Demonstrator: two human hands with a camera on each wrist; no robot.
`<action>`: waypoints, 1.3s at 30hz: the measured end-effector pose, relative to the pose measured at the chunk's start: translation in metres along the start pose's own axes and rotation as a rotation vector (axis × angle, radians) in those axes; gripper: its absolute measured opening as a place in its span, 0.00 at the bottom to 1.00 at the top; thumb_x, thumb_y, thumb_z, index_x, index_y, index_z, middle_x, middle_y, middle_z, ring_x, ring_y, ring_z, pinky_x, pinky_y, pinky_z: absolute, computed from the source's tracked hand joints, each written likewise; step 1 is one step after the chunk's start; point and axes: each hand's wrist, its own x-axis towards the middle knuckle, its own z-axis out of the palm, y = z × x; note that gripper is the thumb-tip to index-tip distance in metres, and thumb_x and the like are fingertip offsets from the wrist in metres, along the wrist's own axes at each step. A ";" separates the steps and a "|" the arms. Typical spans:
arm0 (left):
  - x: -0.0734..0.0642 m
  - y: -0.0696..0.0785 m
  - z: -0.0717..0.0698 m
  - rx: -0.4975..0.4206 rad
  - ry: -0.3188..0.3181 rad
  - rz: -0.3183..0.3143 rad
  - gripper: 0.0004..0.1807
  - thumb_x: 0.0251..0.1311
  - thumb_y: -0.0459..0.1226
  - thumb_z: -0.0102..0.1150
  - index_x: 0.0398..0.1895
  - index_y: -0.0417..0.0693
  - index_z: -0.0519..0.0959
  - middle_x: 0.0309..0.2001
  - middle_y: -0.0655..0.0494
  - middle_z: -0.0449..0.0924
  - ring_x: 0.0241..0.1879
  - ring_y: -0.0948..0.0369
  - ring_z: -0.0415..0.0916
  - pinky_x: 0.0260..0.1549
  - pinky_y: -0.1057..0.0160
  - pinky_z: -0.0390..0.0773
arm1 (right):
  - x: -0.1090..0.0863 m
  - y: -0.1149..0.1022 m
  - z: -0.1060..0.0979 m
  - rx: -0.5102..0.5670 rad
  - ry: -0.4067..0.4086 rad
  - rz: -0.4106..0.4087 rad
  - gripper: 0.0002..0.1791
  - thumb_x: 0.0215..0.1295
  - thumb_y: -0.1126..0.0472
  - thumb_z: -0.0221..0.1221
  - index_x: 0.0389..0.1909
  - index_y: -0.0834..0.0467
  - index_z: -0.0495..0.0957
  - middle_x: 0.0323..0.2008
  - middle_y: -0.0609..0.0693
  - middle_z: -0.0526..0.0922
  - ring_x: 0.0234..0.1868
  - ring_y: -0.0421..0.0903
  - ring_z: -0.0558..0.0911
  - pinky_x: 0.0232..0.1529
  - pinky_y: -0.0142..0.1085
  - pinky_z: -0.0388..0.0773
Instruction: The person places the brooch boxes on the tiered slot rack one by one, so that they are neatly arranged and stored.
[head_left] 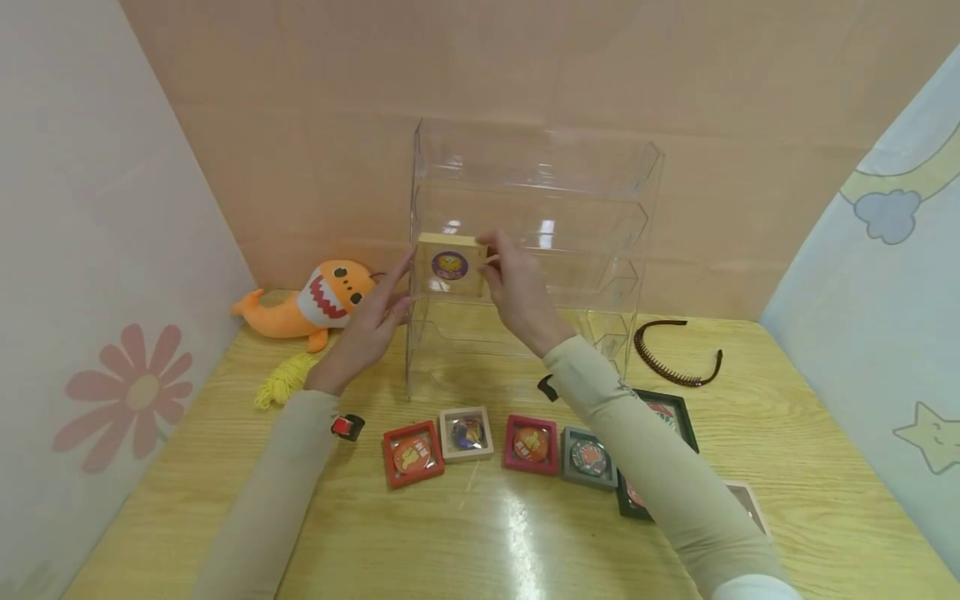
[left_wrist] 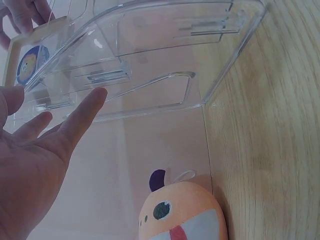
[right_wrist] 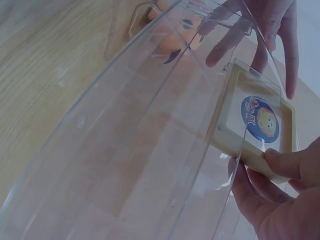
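Note:
My right hand point(head_left: 522, 293) pinches a small square display frame point(head_left: 430, 287) by its right edge, thumb in front and fingers behind. The frame is pale yellow and has a round blue-purple badge with a yellow cartoon figure point(right_wrist: 266, 122) in its clear window. It stands upright at the left end of a middle tier of a clear acrylic rack point(head_left: 517, 193). My left hand point(head_left: 366, 337) is at the rack's left side panel, its fingers extended along the outside. In the left wrist view, the index finger point(left_wrist: 85, 114) reaches out straight beside the clear panel.
On the table before the rack lie a red frame point(head_left: 413, 476), cream frame point(head_left: 448, 452), crimson frame point(head_left: 530, 465) and grey frame point(head_left: 588, 479). Dark frames point(head_left: 687, 429) lie partly under my right arm. An orange plush shark point(head_left: 288, 317), yellow yarn point(head_left: 283, 381) and brown headband point(head_left: 660, 367) flank the rack.

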 end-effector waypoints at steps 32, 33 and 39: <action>0.001 0.013 -0.003 -0.010 -0.019 -0.020 0.35 0.79 0.29 0.40 0.83 0.53 0.43 0.79 0.40 0.47 0.66 0.38 0.68 0.51 0.43 0.81 | -0.015 -0.002 -0.043 -0.086 0.032 -0.011 0.22 0.68 0.72 0.62 0.62 0.67 0.72 0.51 0.65 0.82 0.47 0.56 0.85 0.50 0.44 0.84; 0.000 0.019 -0.004 -0.014 -0.022 -0.022 0.35 0.79 0.29 0.40 0.83 0.52 0.43 0.79 0.39 0.47 0.66 0.38 0.68 0.51 0.43 0.81 | -0.016 -0.001 -0.046 -0.092 0.032 -0.011 0.23 0.68 0.72 0.63 0.62 0.66 0.72 0.51 0.64 0.82 0.47 0.55 0.85 0.49 0.44 0.84; -0.006 0.035 -0.008 -0.023 -0.030 -0.037 0.35 0.79 0.29 0.40 0.83 0.50 0.44 0.79 0.38 0.47 0.67 0.38 0.67 0.52 0.43 0.81 | -0.027 0.005 -0.061 -0.117 0.020 -0.041 0.22 0.68 0.69 0.63 0.62 0.65 0.73 0.50 0.62 0.82 0.44 0.53 0.84 0.42 0.46 0.85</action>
